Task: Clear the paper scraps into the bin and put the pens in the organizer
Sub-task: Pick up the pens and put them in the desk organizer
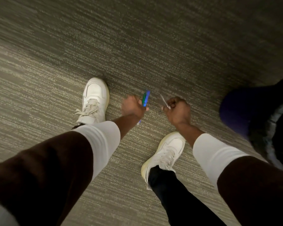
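The camera looks straight down at a grey-green carpet. My left hand [132, 106] grips a small bundle of pens [145, 98], blue and green, their ends sticking up past my fingers and one tip showing below my wrist. My right hand [176, 110] is curled round a thin pale pen or stick [165, 101] that slants up to the left. Both hands hang in front of me, a short gap apart. No bin, organizer or paper scraps are in view. The picture is blurred by motion.
My two white sneakers stand on the carpet [137, 46], the left one [95, 100] ahead, the right one [166, 152] behind. A dark blue-purple rounded object [242, 108] with black parts sits at the right edge. Open carpet lies ahead and to the left.
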